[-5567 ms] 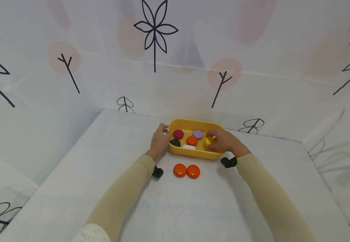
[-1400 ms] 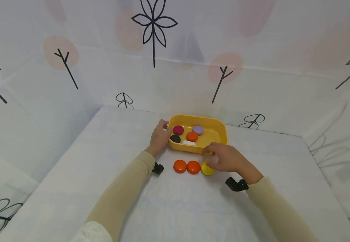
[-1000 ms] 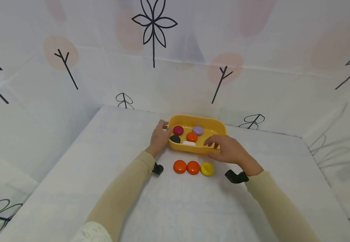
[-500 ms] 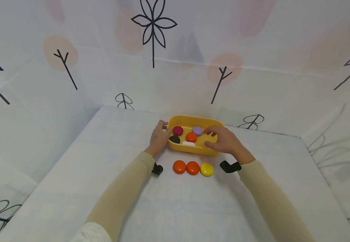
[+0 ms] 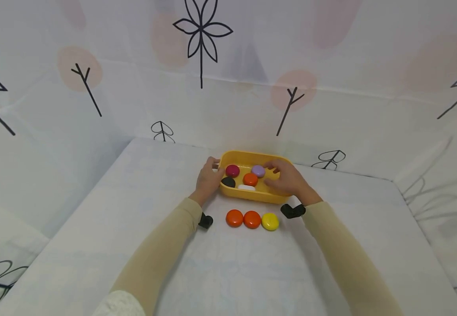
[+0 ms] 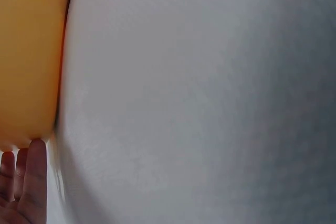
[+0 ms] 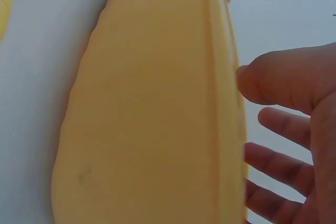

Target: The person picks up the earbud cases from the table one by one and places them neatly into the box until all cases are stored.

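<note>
"What has the left hand (image 5: 208, 179) got?"

"The left end of the yellow tray (image 5: 252, 195), held with the thumb at the rim and the fingers against the outer wall."

"And the right hand (image 5: 287, 179)?"

"Nothing in its grasp. It is over the tray's right part, thumb and fingers apart, fingertips just beside the lilac disc (image 5: 258, 171). I can't tell whether they touch it."

"What else is in the tray?"

"An orange disc (image 5: 250, 179) nearer than the lilac one and to its left, a crimson disc (image 5: 232, 170) at far left, a black disc (image 5: 228, 181) at near left, and a white piece (image 5: 247, 187) partly hidden by the near wall."

"Outside it?"

"A row just nearer than the tray: two red-orange discs (image 5: 234, 218) close together, then a yellow disc (image 5: 270, 221) at the right."

"And around those?"

"A white cloth (image 5: 228, 276) underneath, the tray toward its far edge. Beyond stands a pale backdrop (image 5: 232, 114) with dark line-drawn plants. Beige sleeves (image 5: 165, 250) cover both forearms."
</note>
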The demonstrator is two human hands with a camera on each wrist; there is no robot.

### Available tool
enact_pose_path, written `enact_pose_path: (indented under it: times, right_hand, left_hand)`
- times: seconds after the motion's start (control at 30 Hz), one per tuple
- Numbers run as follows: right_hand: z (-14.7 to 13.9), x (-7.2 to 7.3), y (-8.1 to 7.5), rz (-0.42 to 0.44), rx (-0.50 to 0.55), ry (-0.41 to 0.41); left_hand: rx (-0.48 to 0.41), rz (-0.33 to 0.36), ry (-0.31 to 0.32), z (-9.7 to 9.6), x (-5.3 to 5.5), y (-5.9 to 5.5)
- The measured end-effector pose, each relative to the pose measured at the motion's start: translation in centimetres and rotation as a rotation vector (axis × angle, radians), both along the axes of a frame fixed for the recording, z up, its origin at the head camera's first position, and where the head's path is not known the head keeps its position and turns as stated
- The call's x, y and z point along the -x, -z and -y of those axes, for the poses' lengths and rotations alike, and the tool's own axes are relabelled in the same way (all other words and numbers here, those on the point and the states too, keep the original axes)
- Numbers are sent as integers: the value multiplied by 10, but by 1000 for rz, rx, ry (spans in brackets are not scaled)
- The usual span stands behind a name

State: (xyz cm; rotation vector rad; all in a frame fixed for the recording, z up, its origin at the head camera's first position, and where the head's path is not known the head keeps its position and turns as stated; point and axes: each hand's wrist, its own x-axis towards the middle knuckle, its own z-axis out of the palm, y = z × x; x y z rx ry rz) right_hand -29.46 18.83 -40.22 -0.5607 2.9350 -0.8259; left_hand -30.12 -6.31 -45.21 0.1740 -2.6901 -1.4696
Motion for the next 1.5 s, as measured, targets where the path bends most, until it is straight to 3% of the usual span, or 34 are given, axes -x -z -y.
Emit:
enact_pose_path:
  times: [0.17,0.7,1.0,1.5]
  right_hand:
    - [5,10,8,-61,38,-9]
    - [18,19,18,-34,86,141]
    - [21,25,23,36,87,204]
    - [21,34,34,111,66,219]
  left_hand:
    - [-7,-6,1,1,1,1]
    - [-7,-4,6,0,2,2]
    - [-10,-16,15,0,2,1]
    - [-20,-10,2,0,3,2]
